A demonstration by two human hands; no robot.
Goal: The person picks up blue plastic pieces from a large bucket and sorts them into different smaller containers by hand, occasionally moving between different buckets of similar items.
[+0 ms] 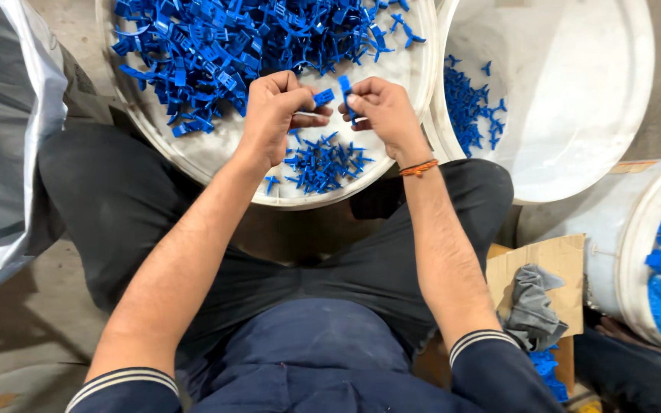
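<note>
My left hand pinches a small blue plastic clip; my right hand grips a blue sprue piece, both above the near rim of the white tub.

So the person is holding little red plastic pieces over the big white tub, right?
Not quite: the head view shows the small plastic pieces are blue, not red. Both the left hand and right hand hold them over the big white tub.

Three white buckets stand on the floor, one grey rag, one cardboard sheet, one grey plastic bag, and blue plastic parts too many to count.
</note>
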